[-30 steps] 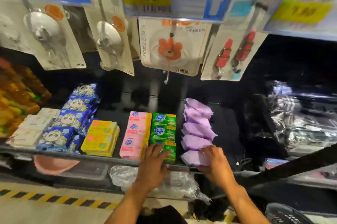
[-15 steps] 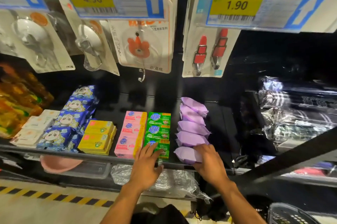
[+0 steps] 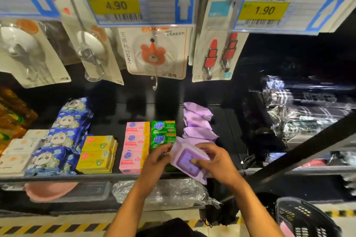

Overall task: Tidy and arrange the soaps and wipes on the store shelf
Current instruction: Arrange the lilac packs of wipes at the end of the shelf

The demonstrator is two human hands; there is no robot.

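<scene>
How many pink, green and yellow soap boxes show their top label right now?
Pink soap boxes: 3
Green soap boxes: 2, with a third apparently hidden behind the left hand
Yellow soap boxes: 2
Total: 7

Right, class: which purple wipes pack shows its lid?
The pack gripped by the left hand and right hand; its darker lid faces up, while the other packs lie overlapped in a row behind.

Soap boxes left of wipes packs — both on shelf.
</scene>
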